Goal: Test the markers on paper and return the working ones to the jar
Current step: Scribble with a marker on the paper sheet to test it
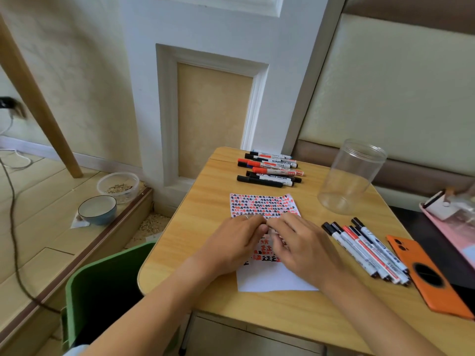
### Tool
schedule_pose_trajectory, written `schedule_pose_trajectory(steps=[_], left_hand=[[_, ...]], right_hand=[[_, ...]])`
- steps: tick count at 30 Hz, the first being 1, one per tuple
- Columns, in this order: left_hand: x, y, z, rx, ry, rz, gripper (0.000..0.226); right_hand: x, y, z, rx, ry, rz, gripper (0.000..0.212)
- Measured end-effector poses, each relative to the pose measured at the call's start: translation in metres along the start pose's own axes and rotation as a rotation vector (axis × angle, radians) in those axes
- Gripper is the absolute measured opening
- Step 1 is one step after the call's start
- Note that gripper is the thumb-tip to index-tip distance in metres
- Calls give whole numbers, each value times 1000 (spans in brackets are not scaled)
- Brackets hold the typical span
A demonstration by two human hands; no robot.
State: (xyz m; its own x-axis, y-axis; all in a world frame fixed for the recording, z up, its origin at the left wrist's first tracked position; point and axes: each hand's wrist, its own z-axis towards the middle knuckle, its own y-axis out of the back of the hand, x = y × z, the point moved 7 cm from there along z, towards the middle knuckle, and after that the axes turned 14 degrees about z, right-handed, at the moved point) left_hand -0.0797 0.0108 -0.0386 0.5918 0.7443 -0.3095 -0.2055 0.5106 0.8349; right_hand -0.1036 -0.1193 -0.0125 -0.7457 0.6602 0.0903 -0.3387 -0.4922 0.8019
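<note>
Left hand (232, 242) and right hand (299, 244) together at centre frame over the paper (267, 276), fingertips meeting, curled round something too hidden to name, so grip uncertain; paper crowded with red and black marks at its upper end, blank at lower edge; one heap of markers (270, 169) above the paper, another row of markers (367, 250) at right; clear jar (350, 176) upright at upper right of the table (195, 217); orange phone (431, 276) at lower right.

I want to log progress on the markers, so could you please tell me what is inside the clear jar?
The clear jar looks empty: through its wall only the table and the padding behind show. No marker stands in it. Its top is open.
</note>
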Motion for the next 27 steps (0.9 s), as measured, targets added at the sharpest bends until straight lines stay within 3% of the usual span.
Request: schedule_pose_trajectory(steps=[8,21,24,27], left_hand=[[-3,0,-3,51,11,-1,40],[6,9,-2,51,28,170,25],[24,12,3,-10,120,166,11],[33,6,13,-38,196,192,11]], right_hand=[[10,0,-2,-2,-38,-109,25],[-16,-4,-11,95,-218,-30,43],[-22,-15,-21,134,-280,14,28],[-25,-18,-24,121,-317,14,23]])
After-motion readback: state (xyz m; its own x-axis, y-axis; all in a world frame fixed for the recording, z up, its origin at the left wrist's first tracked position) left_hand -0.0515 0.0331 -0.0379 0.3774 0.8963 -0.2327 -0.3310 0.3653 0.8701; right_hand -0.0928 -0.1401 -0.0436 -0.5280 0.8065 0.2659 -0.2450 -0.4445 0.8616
